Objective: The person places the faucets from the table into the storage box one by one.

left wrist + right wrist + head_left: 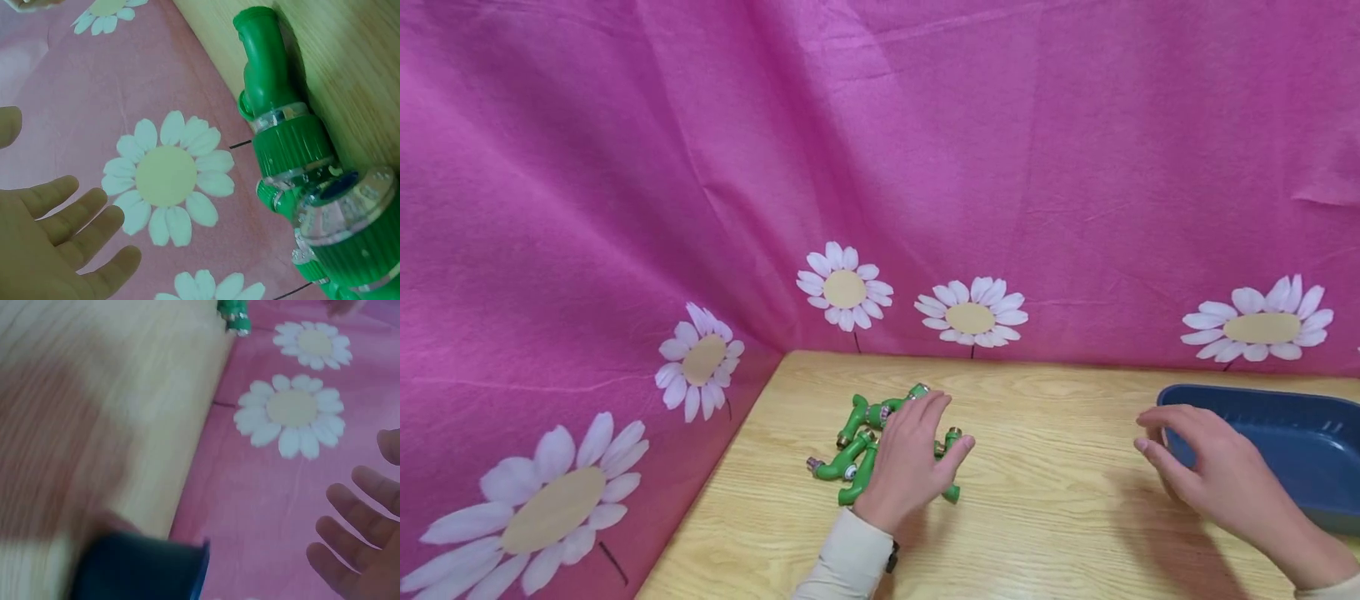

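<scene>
Several green taps with curved spouts and metal-coloured threaded ends lie in a loose pile left of the middle of the table. My left hand is over the right part of this pile, fingers extended and thumb apart, and covers some taps from the head view. In the left wrist view, a ribbed green tap shows large, beside the spread fingers. My right hand hovers at the left end of a dark blue plastic basin, overlapping its rim. Its fingers are bent loosely with nothing between them.
The light wood table ends at a pink cloth printed with white daisies, which hangs like a wall at the back and along the left side. The basin stands at the table's right side, near the back cloth.
</scene>
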`<state>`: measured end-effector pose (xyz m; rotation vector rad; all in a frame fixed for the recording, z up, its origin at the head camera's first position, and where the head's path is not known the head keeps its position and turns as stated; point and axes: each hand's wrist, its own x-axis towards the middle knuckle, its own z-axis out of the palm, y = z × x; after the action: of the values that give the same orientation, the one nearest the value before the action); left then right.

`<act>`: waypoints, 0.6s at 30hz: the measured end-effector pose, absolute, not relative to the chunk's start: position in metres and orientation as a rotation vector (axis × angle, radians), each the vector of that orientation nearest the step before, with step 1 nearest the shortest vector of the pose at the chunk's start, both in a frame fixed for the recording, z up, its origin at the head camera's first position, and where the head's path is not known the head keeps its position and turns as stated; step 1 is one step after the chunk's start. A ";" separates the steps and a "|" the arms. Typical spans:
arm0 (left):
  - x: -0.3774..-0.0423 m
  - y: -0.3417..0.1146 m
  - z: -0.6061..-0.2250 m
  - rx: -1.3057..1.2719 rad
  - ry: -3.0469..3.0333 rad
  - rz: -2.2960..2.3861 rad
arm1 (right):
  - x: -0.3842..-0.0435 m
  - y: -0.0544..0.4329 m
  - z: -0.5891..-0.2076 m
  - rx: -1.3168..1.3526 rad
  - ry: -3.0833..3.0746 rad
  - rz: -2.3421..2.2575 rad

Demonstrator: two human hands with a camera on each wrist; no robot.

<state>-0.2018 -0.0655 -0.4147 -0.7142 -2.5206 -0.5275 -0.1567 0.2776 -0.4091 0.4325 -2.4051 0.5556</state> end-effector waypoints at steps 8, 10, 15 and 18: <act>-0.199 -0.076 -0.421 -0.598 -2.640 -0.673 | -0.150 0.332 -0.404 0.229 -2.481 0.578; -0.200 -0.078 -0.423 -0.581 -2.650 -0.709 | -0.149 0.341 -0.403 0.177 -2.475 0.634; -0.202 -0.080 -0.429 -0.569 -2.633 -0.743 | -0.148 0.365 -0.412 0.078 -2.383 0.777; -0.203 -0.081 -0.431 -0.561 -2.623 -0.745 | -0.156 0.389 -0.430 0.017 -2.343 0.819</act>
<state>-0.2032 -0.0815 -0.4314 -0.5608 -2.6234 -0.7445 -0.1557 0.3887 -0.4305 0.0172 -2.3431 0.8187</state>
